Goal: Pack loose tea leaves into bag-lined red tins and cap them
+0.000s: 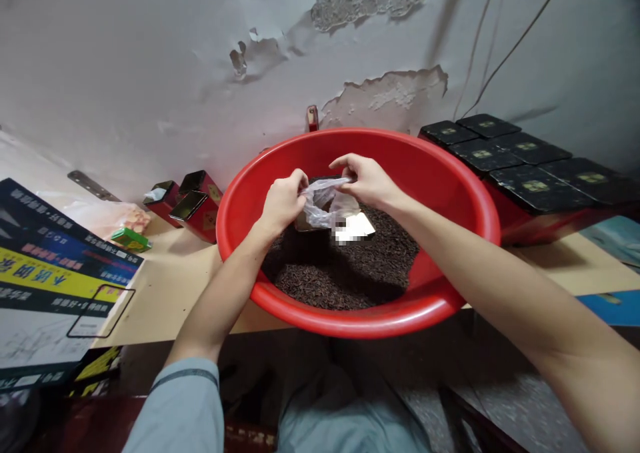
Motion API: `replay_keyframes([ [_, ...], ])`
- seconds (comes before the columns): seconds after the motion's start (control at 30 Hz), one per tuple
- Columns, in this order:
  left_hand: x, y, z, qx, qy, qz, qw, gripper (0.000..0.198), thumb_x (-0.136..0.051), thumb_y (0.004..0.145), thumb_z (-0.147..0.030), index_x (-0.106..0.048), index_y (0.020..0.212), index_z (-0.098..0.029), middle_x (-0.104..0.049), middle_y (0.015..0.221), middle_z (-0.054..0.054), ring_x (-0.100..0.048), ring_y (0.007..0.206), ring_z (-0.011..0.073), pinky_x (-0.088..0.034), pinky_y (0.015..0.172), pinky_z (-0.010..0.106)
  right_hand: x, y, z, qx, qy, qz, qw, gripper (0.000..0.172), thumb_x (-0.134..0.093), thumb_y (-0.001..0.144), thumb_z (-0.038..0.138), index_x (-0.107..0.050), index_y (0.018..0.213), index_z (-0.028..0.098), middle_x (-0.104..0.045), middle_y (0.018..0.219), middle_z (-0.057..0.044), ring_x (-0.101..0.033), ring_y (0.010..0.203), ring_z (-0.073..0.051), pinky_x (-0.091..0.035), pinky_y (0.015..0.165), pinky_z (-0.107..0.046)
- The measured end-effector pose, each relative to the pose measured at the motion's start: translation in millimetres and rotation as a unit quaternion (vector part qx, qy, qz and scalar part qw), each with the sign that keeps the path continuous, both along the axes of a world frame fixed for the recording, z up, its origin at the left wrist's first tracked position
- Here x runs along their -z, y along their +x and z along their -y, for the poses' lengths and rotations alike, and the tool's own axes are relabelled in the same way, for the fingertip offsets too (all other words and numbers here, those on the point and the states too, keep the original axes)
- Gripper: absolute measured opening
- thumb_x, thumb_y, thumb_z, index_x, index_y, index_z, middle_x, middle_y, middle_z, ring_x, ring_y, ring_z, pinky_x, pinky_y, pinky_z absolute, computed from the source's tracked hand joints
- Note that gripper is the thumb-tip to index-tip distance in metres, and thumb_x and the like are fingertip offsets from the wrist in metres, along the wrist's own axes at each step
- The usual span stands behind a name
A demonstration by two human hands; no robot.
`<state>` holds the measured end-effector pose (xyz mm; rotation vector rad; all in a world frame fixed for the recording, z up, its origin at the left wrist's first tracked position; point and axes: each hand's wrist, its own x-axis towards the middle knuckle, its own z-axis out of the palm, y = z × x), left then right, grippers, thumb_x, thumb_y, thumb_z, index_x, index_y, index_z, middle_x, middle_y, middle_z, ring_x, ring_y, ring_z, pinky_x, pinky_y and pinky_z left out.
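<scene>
Left hand [284, 201] and right hand [369, 181] pinch opposite ends of a crumpled clear plastic bag [326, 205], stretched crosswise above a round red plastic basin [360, 321].

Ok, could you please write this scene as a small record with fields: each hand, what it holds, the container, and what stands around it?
left: left hand pinches one edge of the plastic bag
right: right hand pinches the opposite edge
bag: thin, clear, crumpled, held over the basin
container: red basin, dark loose material inside
left of basin: red tins, printed box
right of basin: black-lidded tins
behind: wall, paint peeling
</scene>
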<state>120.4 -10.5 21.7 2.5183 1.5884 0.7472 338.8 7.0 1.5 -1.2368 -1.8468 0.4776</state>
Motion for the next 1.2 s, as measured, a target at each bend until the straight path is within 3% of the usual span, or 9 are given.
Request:
replay_keyframes([
  [0.1, -3.3, -13.5, -7.9, 0.031, -0.031, 0.107, 0.993, 0.030, -0.049, 0.075, 0.005, -0.063, 0.084, -0.019, -0.076, 0.087, 0.001, -0.072, 0.087, 0.0159, -0.056, 0.082, 0.026, 1.8, 7.3, -1.3, -0.041, 0.052, 0.054, 0.996, 0.033, -0.063, 0.075, 0.006, -0.069, 0.106, 0.017, -0.067, 0.087, -0.002, -0.055, 0.073, -0.015, -0.047, 0.070, -0.028],
  [0.2, -5.1, -16.3, -9.9, 0.000, -0.021, 0.085, 0.996, 0.026, -0.051, 0.075, 0.001, -0.068, 0.074, -0.018, -0.077, 0.091, 0.003, -0.072, 0.091, 0.0179, -0.056, 0.090, 0.030, 9.7, 2.8, -2.3, -0.063, 0.070, 0.169, 0.981, 0.019, -0.057, 0.084, 0.008, -0.073, 0.089, 0.018, -0.067, 0.100, -0.008, -0.056, 0.076, -0.016, -0.044, 0.069, -0.029],
  [0.33, -1.2, -11.1, -6.8, -0.071, -0.014, -0.006, 0.997, 0.029, -0.064, 0.079, -0.010, -0.079, 0.103, -0.019, -0.076, 0.111, 0.008, -0.071, 0.099, 0.0243, -0.058, 0.096, 0.039, 13.4, -7.3, -0.5, -0.019, 0.054, 0.253, 0.966, 0.034, -0.060, 0.092, 0.018, -0.079, 0.121, 0.023, -0.071, 0.109, -0.012, -0.065, 0.089, -0.023, -0.047, 0.075, -0.031],
  [0.5, -2.0, -15.2, -7.1, -0.037, -0.058, -0.041, 0.997, 0.069, -0.061, 0.071, 0.002, -0.074, 0.133, -0.024, -0.073, 0.121, 0.007, -0.071, 0.108, 0.0239, -0.057, 0.101, 0.036, -2.0, -1.3, 4.5, 0.002, -0.020, 0.258, 0.966, 0.054, -0.073, 0.078, 0.017, -0.077, 0.131, 0.022, -0.077, 0.091, -0.007, -0.069, 0.082, -0.024, -0.049, 0.072, -0.031],
  [0.67, -11.4, -10.8, -1.6, -0.132, -0.083, -0.001, 0.988, 0.034, -0.060, 0.083, -0.006, -0.085, 0.102, -0.020, -0.080, 0.105, 0.008, -0.074, 0.106, 0.0244, -0.056, 0.102, 0.035, -11.7, 11.7, 4.4, -0.022, -0.120, 0.234, 0.965, 0.065, -0.082, 0.073, 0.024, -0.073, 0.137, 0.017, -0.077, 0.084, -0.002, -0.069, 0.075, -0.019, -0.050, 0.071, -0.027],
  [0.8, -12.1, -0.4, 8.4, -0.186, -0.030, -0.026, 0.982, 0.021, -0.067, 0.089, -0.021, -0.079, 0.106, -0.018, -0.077, 0.116, 0.012, -0.073, 0.107, 0.0294, -0.057, 0.098, 0.041, -5.3, 9.6, 3.6, -0.052, -0.112, 0.261, 0.957, 0.074, -0.082, 0.072, 0.021, -0.068, 0.144, 0.019, -0.079, 0.092, -0.004, -0.072, 0.078, -0.021, -0.051, 0.069, -0.027],
  [0.93, -9.5, -1.2, 11.6, -0.143, -0.042, -0.079, 0.986, 0.041, -0.062, 0.086, -0.007, -0.069, 0.125, -0.017, -0.069, 0.131, 0.014, -0.069, 0.116, 0.0294, -0.057, 0.101, 0.042, 5.8, 5.8, 3.0, -0.073, -0.039, 0.304, 0.949, 0.069, -0.084, 0.073, 0.027, -0.067, 0.140, 0.023, -0.078, 0.108, -0.010, -0.073, 0.092, -0.027, -0.054, 0.078, -0.031],
  [1.03, -10.2, -7.1, 10.8, -0.096, -0.079, -0.103, 0.987, 0.052, -0.067, 0.081, -0.008, -0.066, 0.131, -0.019, -0.066, 0.135, 0.012, -0.066, 0.122, 0.0307, -0.055, 0.104, 0.041, 12.0, 5.6, 2.1, -0.051, -0.044, 0.346, 0.936, 0.074, -0.085, 0.075, 0.031, -0.061, 0.143, 0.017, -0.072, 0.120, -0.018, -0.072, 0.099, -0.031, -0.056, 0.082, -0.036],
  [1.2, -2.9, -15.2, 6.6, -0.070, -0.108, -0.159, 0.979, 0.074, -0.067, 0.074, -0.005, -0.059, 0.146, -0.022, -0.060, 0.137, 0.014, -0.068, 0.116, 0.0335, -0.057, 0.097, 0.043, 23.1, 2.2, -1.0, -0.069, -0.052, 0.314, 0.945, 0.083, -0.085, 0.071, 0.017, -0.053, 0.147, 0.012, -0.065, 0.133, -0.022, -0.067, 0.119, -0.037, -0.054, 0.103, -0.045],
])
